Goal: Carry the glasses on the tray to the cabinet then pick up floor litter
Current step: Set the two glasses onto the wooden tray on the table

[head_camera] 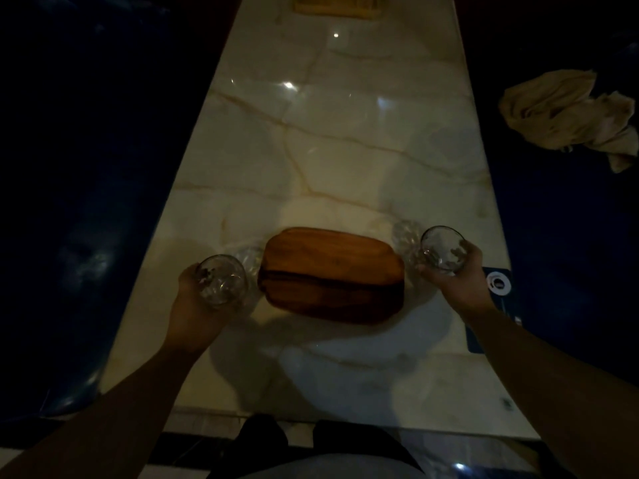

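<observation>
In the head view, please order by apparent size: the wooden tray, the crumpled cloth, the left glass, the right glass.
1. Tray
2. Cloth, though it lies farther away
3. Left glass and right glass: they look alike, so I do not rank them.

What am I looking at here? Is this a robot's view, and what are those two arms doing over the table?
No robot here: a person wears a camera on the head, looking down at their own bare arms. This single picture is that view. The left hand holds one clear glass; the right hand holds another glass. Between them an empty wooden tray lies on a glossy marble table. A blue card sits at the table's right edge, and a crumpled beige cloth lies on the dark blue seat to the right. The picture is dim, so finer details are hard to tell.
</observation>
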